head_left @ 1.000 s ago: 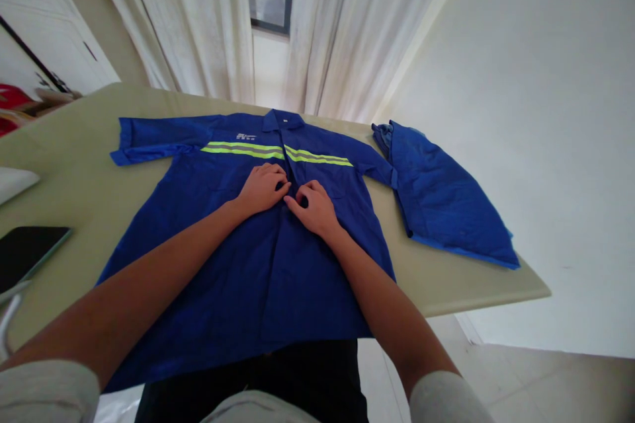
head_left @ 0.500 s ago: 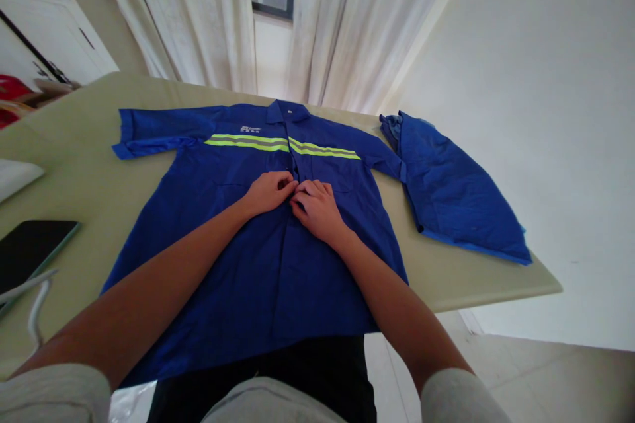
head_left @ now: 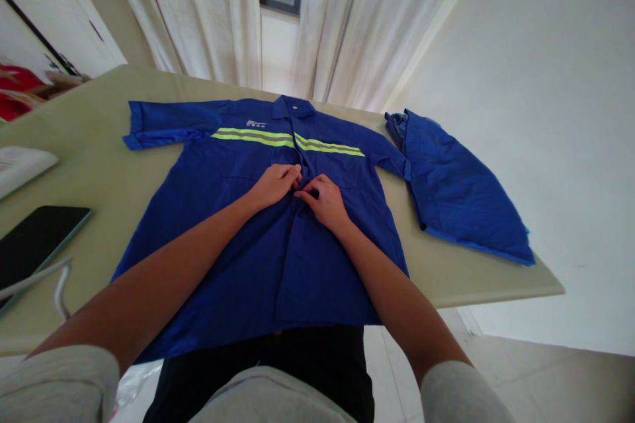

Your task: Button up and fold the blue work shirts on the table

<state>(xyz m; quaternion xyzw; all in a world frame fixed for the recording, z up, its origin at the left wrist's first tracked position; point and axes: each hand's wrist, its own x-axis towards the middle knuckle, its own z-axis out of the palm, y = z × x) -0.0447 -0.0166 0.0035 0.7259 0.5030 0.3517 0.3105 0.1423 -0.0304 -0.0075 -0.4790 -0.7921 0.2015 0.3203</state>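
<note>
A blue short-sleeved work shirt [head_left: 238, 271] lies front side up, its collar pointing away from me and a yellow-and-grey reflective band across the chest. Just below that band, my left hand [head_left: 278, 184] is closed on the left edge of the front opening. My right hand [head_left: 325, 199] pinches the other edge of the placket beside it, thumb and forefinger together. The two hands are close to each other, and the cloth between them stands slightly raised. Any button at the fingertips is too small to make out.
Folded blue cloth [head_left: 466, 192] lies at the table's right, touching the shirt's sleeve. On the left are a dark phone [head_left: 40, 241], a white cable [head_left: 62, 291] and a white object [head_left: 24, 165]. Curtains [head_left: 213, 13] hang behind the pale green table [head_left: 99, 119].
My hands have drawn slightly apart, and the right fingers have shifted into a tighter pinch on the placket. The whole view has moved a little, with the shirt appearing slightly higher and further right.
</note>
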